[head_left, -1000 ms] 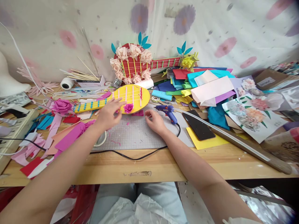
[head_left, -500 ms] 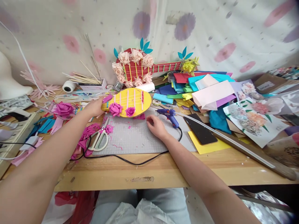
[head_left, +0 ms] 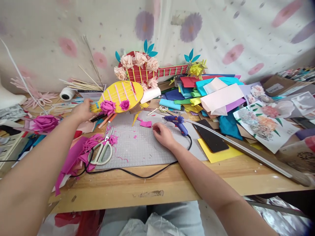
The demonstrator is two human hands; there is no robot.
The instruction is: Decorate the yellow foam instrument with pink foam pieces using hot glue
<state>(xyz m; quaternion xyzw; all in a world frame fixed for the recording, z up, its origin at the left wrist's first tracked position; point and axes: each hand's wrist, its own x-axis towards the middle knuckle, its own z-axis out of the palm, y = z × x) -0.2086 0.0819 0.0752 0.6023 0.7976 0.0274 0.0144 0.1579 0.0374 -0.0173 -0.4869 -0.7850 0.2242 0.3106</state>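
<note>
My left hand (head_left: 83,111) is closed round the neck of a yellow craft guitar (head_left: 133,92), at the left. The guitar is tilted and raised off the table, with pink strips for strings and two magenta paper roses on its lower edge. My right hand (head_left: 162,135) rests on the grey cutting mat (head_left: 137,147), fingers loosely curled and apart, holding nothing. Just beyond it lies a blue glue gun (head_left: 178,124), and a magenta paper scrap (head_left: 146,124) is by its fingertips. White-handled scissors (head_left: 103,150) lie on the mat's left side.
A red craft guitar (head_left: 142,73) with pale roses stands at the back. Coloured paper (head_left: 221,95) is piled right of it. A black phone (head_left: 211,136) lies on yellow paper. The glue gun's black cord (head_left: 137,174) runs along the front. Magenta crepe paper (head_left: 72,157) lies left.
My left hand has moved left with the yellow guitar, uncovering the magenta scrap and mat behind it. Magenta paper at the left now hangs nearer the table's front. My right hand stays put.
</note>
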